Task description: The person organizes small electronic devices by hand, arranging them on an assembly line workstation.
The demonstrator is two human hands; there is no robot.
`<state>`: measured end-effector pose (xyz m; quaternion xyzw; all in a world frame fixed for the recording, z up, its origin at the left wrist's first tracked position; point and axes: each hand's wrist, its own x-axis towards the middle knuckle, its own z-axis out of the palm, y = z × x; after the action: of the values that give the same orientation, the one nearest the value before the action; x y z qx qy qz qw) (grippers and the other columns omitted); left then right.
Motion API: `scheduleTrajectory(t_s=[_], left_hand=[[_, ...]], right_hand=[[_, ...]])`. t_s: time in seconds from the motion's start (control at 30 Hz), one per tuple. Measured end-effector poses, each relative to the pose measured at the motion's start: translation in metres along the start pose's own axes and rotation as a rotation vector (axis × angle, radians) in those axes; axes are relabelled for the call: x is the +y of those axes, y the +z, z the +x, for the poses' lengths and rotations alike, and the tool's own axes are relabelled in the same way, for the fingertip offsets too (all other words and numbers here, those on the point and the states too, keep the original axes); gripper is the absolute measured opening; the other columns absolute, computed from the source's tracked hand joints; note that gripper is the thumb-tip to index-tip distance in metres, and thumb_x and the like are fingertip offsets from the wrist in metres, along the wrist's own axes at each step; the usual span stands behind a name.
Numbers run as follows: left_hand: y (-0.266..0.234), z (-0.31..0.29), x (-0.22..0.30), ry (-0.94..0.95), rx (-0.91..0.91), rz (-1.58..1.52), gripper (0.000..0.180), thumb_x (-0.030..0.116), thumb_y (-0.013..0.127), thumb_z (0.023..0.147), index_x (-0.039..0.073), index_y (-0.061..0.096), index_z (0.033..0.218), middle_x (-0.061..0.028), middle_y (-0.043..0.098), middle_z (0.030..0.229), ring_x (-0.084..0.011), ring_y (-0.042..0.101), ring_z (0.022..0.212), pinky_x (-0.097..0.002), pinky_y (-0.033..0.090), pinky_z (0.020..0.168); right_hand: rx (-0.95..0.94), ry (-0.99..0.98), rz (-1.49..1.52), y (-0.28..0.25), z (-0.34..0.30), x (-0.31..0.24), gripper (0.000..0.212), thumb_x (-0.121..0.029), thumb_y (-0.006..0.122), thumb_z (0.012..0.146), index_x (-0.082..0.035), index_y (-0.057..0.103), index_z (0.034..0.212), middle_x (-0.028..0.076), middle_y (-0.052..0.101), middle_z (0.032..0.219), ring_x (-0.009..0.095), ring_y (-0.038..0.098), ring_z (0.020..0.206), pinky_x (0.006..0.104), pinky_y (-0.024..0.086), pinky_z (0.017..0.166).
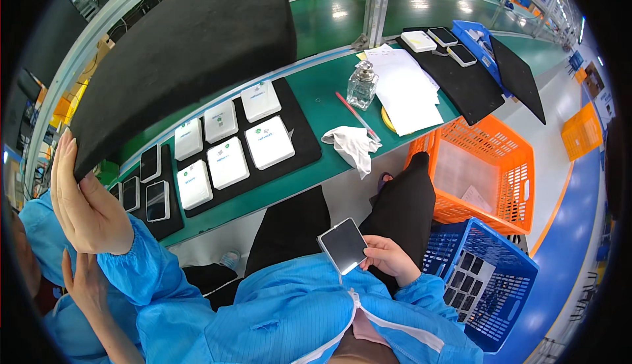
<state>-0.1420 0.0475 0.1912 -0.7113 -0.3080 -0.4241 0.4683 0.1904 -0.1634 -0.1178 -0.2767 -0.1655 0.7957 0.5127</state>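
Note:
My right hand (390, 257) grips the edge of a flat, white-rimmed device with a dark glossy screen (343, 245), held tilted above my lap. My left hand (89, 199) is raised at the far left. Its fingers lie straight along the end of a large black padded board (191, 54), and the board's corner sits between fingers and thumb. Below the board, several white square boxes (228, 162) rest in two rows on a black mat (294, 104) on the green table. Left of them, several dark-screened devices (157, 200) lie on another mat.
A glass pump bottle (362, 86), a red pen (354, 110), a white cloth (352, 146) and papers (403, 90) occupy the table. An orange crate (520, 173) and a blue crate (513, 311) holding several dark-screened pieces stand at right. A co-worker's hand (89, 285) is at lower left.

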Motion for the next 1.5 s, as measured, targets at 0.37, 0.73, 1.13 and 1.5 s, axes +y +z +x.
scheduleTrajectory(t_s=[0.37,0.73,1.13,1.5], left_hand=[[0.001,0.005,0.017,-0.033,-0.059,0.043,0.022,-0.008,0.051,0.087,-0.009,0.062,0.106,-0.0183,0.066,0.107,-0.0295,0.064,0.101,-0.0362,0.051,0.088],[-0.009,0.014,0.025,-0.067,-0.065,0.013,0.026,-0.010,0.055,0.080,-0.006,0.063,0.105,-0.0174,0.066,0.107,-0.0294,0.063,0.103,-0.0364,0.048,0.091],[-0.004,0.017,0.027,-0.008,-0.040,-0.081,0.019,-0.007,0.057,0.080,-0.006,0.065,0.097,-0.0171,0.068,0.100,-0.0293,0.065,0.098,-0.0362,0.051,0.088],[0.036,-0.012,0.012,0.041,-0.069,-0.136,0.029,-0.003,0.068,0.068,0.001,0.066,0.097,-0.0123,0.069,0.099,-0.0263,0.066,0.093,-0.0324,0.051,0.075]], right_hand=[[-0.055,0.018,0.038,-0.011,-0.006,0.003,0.047,-0.011,0.057,0.092,0.009,0.041,0.131,0.015,0.065,0.100,0.017,0.067,0.081,0.0258,0.055,0.075],[-0.057,0.044,0.000,-0.010,-0.002,0.004,0.047,-0.011,0.058,0.091,0.011,0.042,0.129,0.015,0.064,0.103,0.017,0.067,0.082,0.0268,0.056,0.073],[-0.003,0.008,-0.020,-0.002,-0.011,-0.002,0.042,-0.007,0.056,0.089,0.012,0.046,0.125,0.016,0.064,0.097,0.018,0.065,0.077,0.0272,0.056,0.069],[0.053,0.018,-0.031,0.005,-0.007,-0.006,0.044,-0.008,0.058,0.089,0.012,0.045,0.126,0.015,0.065,0.094,0.018,0.066,0.076,0.0269,0.056,0.069]])
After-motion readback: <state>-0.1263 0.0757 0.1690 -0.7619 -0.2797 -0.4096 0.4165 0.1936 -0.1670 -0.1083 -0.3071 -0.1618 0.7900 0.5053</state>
